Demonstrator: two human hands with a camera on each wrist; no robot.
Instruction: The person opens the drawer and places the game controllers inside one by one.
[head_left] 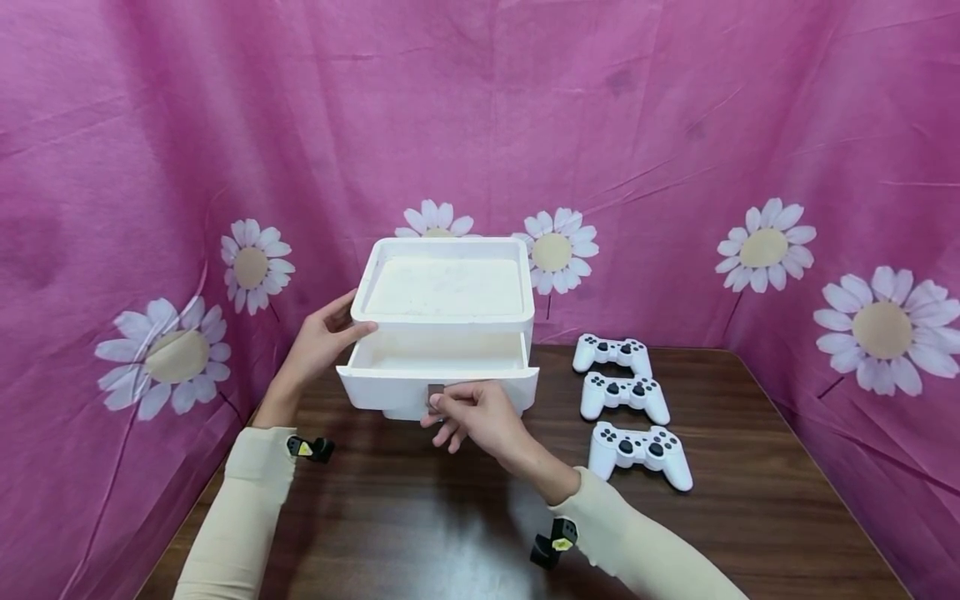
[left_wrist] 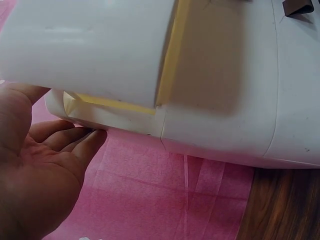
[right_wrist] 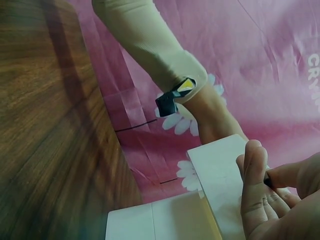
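A white drawer unit (head_left: 450,287) with a shallow tray-like top stands on the table. Its upper drawer (head_left: 386,390) is pulled partway out, and the part of its inside that shows is bare. My left hand (head_left: 318,343) grips the unit's upper left side, thumb on the front edge and fingers along the side; the left wrist view shows this left hand (left_wrist: 47,165) beside the drawer. With thumb and forefinger, my right hand (head_left: 480,417) pinches the small dark handle (head_left: 435,389) on the drawer front. Fingers mostly cover the handle in the right wrist view.
Three white game controllers (head_left: 626,398) lie in a column on the dark wooden table (head_left: 750,467), right of the unit. Another dark handle (left_wrist: 298,7) shows lower on the unit. A pink flowered cloth (head_left: 637,125) hangs behind and at both sides.
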